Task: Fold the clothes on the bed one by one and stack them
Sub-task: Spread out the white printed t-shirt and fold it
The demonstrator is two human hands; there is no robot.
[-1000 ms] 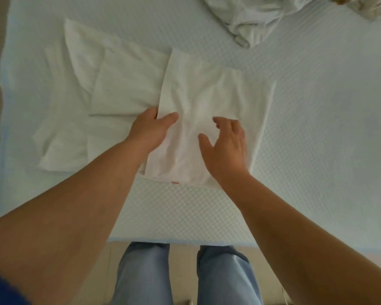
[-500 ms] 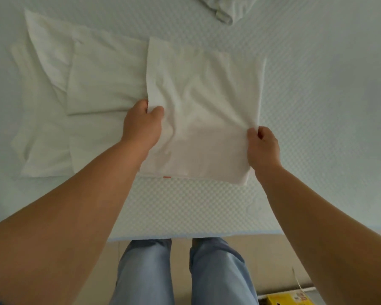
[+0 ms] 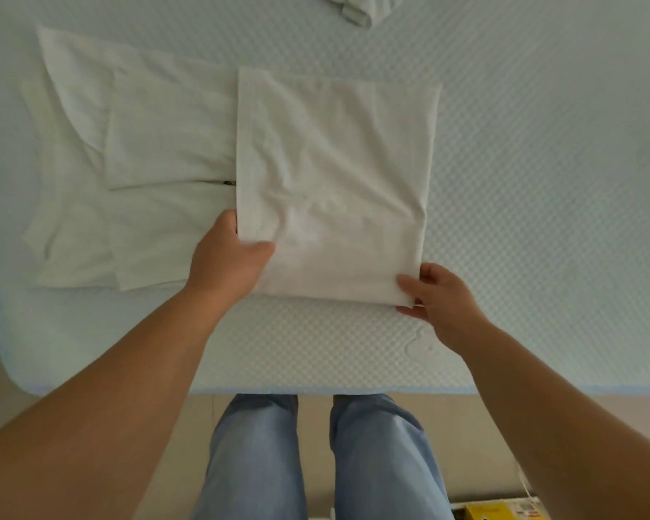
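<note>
A white garment (image 3: 331, 182), partly folded, lies flat on the bed (image 3: 541, 182). Its folded-over half forms a rectangle in the middle, and the rest (image 3: 128, 163) spreads to the left. My left hand (image 3: 229, 262) grips the near left edge of the folded half, thumb on top. My right hand (image 3: 439, 296) pinches the near right corner of that same half. Both hands hold the cloth close to the bed's front edge.
A heap of unfolded pale clothes (image 3: 361, 9) sits at the far edge of the bed. The mattress corner (image 3: 12, 373) rounds off at the near left. My legs in blue jeans (image 3: 316, 463) stand at the bed's front, and a yellow box (image 3: 492, 512) lies on the floor.
The right hand slid down from the right edge to the near right corner of the folded half. The left hand moved down along the left edge. The folded half now lies squarer.
</note>
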